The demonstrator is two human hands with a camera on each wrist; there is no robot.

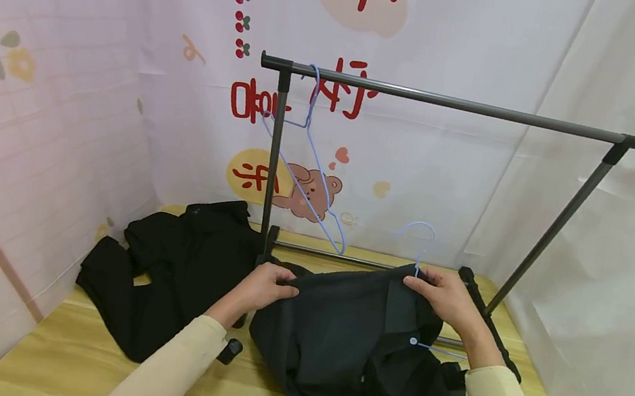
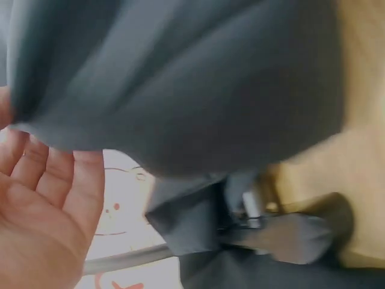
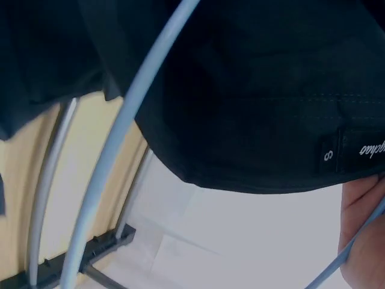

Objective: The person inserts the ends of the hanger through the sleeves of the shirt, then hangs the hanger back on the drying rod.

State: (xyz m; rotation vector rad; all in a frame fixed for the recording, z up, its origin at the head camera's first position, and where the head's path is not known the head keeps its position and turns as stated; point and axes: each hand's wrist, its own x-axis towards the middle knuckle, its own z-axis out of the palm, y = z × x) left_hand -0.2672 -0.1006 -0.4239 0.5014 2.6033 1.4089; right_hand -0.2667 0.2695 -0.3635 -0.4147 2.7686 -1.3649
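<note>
Dark, rumpled garment (image 1: 336, 338) droops in folds; left grip (image 1: 264, 287) and right grip (image 1: 449, 300) pinch its edge.

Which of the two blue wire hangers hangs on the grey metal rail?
The left blue wire hanger hooks over the grey metal rail; the other hanger's hook rises from the held black garment.

The dark garment (image 1: 338, 328) hides part of one hanger (image 1: 420, 223).

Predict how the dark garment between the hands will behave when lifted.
Likely floppy: the dark garment sags below the left hand and right hand. Its bunched lower part may swing, as neither hand supports it. The thin blue hanger, partly covered, might snag it.
</note>
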